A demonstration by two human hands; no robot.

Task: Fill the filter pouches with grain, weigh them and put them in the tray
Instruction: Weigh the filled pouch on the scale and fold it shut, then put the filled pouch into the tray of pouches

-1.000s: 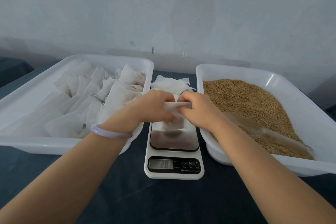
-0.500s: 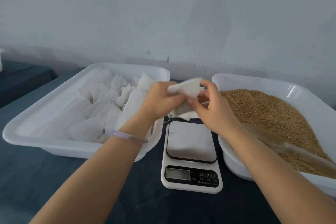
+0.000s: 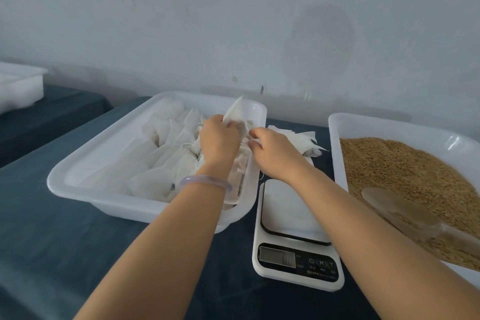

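My left hand [image 3: 219, 138] grips a white filter pouch [image 3: 237, 114] over the right end of the white left tray [image 3: 104, 138], which holds several filled pouches [image 3: 161, 161]. My right hand [image 3: 276, 149] is just right of the pouch with its fingertips curled at the pouch's edge; whether they pinch it is unclear. The white kitchen scale [image 3: 291, 205] stands between the trays with nothing on its platform. The right tray [image 3: 336, 125] is filled with brown grain [image 3: 394, 163], and a clear scoop [image 3: 394, 213] lies in it.
A loose stack of flat empty pouches [image 3: 301, 138] lies behind the scale on the dark blue tablecloth [image 3: 52, 228]. Another white tray [image 3: 18, 86] sits on a separate table at far left. A pale wall stands close behind the trays.
Both hands lifted the pouch off the scale and carried it left over the left tray. The scale's platform is now bare, and the camera has turned left.
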